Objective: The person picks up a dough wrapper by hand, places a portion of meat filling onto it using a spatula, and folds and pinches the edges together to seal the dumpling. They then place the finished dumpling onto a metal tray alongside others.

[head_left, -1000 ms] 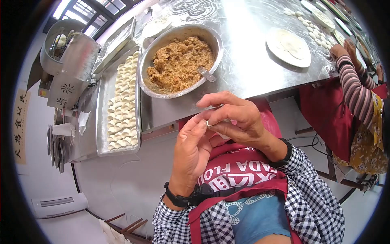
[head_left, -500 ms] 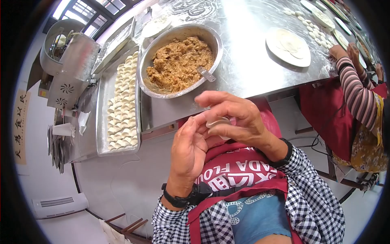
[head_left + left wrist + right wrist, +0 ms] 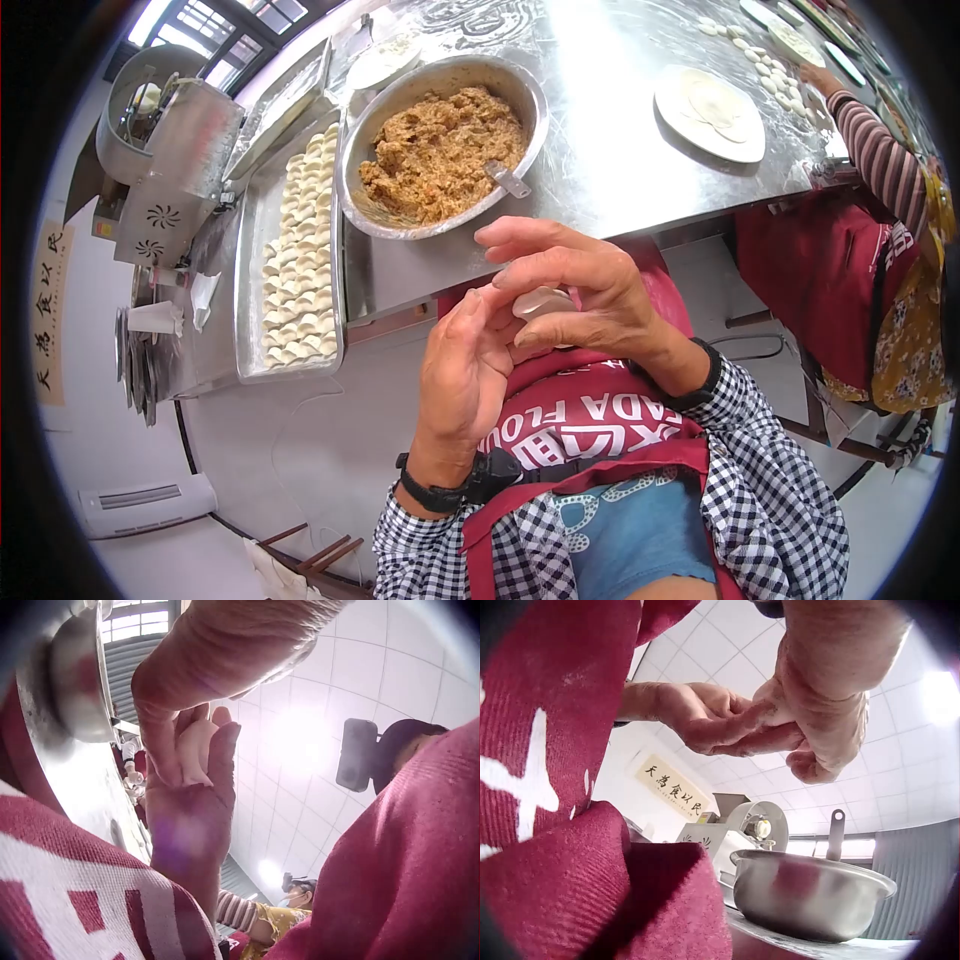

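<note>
Dumpling dough is at our hands, just off the near edge of the surface and in front of our maroon apron. Largest of all is that metal surface, which stretches ahead of our fingers and is streaked with white farther out. Far to the left of our fingers stands a boxy metal machine with an open drum. Nearer on that side, we have a long metal tray; folded white dumplings fill packed rows along the half closer to our fingers. Ahead and a little left of our fingers, we see a steel bowl with a mound of coarse brown filling, and a metal utensil handle leans over its near right rim. Ahead and to the right, well apart from our fingers, a white plate carries flat round wrappers.

Smaller than these, our right hand pinches the pale, curved dough between thumb and index finger, another finger held out farther ahead. Our left hand reaches the dough's left end with thumb and fingertips close together; we cannot tell whether those fingers grip it. Smallest, far to the right of our fingers, are scattered dough pieces.
</note>
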`<state>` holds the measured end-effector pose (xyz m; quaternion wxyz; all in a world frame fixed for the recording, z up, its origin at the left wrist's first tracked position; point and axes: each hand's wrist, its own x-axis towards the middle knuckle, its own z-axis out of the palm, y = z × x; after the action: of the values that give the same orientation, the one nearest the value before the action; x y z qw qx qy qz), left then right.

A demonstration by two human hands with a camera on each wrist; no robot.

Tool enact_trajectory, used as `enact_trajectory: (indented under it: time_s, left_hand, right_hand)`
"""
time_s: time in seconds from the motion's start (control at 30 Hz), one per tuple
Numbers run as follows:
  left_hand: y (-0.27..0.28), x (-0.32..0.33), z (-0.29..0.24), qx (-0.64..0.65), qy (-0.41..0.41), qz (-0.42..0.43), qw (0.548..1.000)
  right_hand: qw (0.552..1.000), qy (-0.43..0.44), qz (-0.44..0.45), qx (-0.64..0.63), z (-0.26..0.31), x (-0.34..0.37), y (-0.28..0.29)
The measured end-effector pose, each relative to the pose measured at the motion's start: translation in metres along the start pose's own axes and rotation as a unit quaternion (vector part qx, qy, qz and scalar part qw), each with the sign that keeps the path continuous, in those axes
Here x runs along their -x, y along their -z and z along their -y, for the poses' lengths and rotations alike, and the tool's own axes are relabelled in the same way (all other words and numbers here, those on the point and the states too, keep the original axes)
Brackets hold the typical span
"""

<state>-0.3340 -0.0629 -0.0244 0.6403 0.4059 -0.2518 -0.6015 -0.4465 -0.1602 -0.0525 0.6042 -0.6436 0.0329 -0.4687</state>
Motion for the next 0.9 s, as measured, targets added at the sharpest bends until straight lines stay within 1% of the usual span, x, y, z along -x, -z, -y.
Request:
enact_trajectory:
  time_s: [0.03,0.1,0.2,0.23,0.3,0.33,0.4,0.43,0.5,0.6,0.63,0.7,0.73,0.8,0.83,0.9]
  left_hand:
    - [0.001,0.0,0.001,0.0,0.001,-0.001,1.0]
    - [0.004,0.0,0.001,0.018,0.007,0.038,0.999]
    - [0.004,0.001,0.003,0.02,0.021,0.028,0.999]
    - [0.004,0.001,0.004,0.02,0.021,0.029,0.999]
    - [0.004,-0.001,0.004,0.01,0.008,0.022,1.0]
    - [0.002,-0.001,0.003,0.01,0.008,0.022,1.0]
    - [0.0,-0.001,0.0,0.007,-0.012,0.012,1.0]
    - [0.001,-0.001,0.001,0.007,-0.012,0.012,1.0]
    - [0.006,-0.002,0.003,0.072,0.004,0.053,0.996]
    - [0.007,-0.003,0.006,0.094,0.019,0.032,0.995]
    - [0.006,-0.004,0.005,0.093,0.018,0.032,0.995]
    - [0.003,-0.004,0.002,0.107,0.0,0.051,0.993]
    - [0.003,-0.004,0.002,0.107,0.0,0.051,0.993]
    - [0.001,-0.004,0.003,0.08,0.013,0.028,0.996]
    - [0.001,-0.005,0.003,0.08,0.014,0.028,0.996]
    - [0.0,-0.005,0.005,0.103,0.044,0.024,0.993]
  right_hand:
    - [1.0,-0.001,0.0,0.0,-0.002,0.002,0.002]
    - [0.997,-0.025,0.048,-0.046,-0.007,0.007,0.007]
    - [0.995,-0.036,0.069,-0.055,-0.009,0.009,0.01]
    - [0.995,-0.036,0.069,-0.055,-0.008,0.01,0.009]
    - [0.993,-0.087,0.038,-0.072,-0.007,0.011,0.008]
    - [0.993,-0.087,0.038,-0.072,-0.005,0.008,0.008]
    - [0.998,0.005,0.021,0.057,-0.002,0.002,0.006]
    - [0.998,0.005,0.021,0.057,-0.005,0.003,0.007]
    - [0.999,-0.004,0.033,-0.016,-0.012,0.009,0.01]
    - [0.998,-0.029,0.036,-0.05,-0.006,0.007,0.008]
    - [0.998,-0.028,0.036,-0.05,-0.003,0.005,0.008]
    - [0.997,0.02,0.019,0.079,-0.001,0.001,0.007]
    - [0.997,0.02,0.019,0.078,-0.003,0.002,0.006]
    - [1.0,0.021,0.017,-0.01,-0.008,0.006,0.006]
    - [1.0,0.021,0.017,-0.009,-0.008,0.007,0.006]
    - [0.999,-0.003,0.031,0.011,-0.007,0.006,0.007]
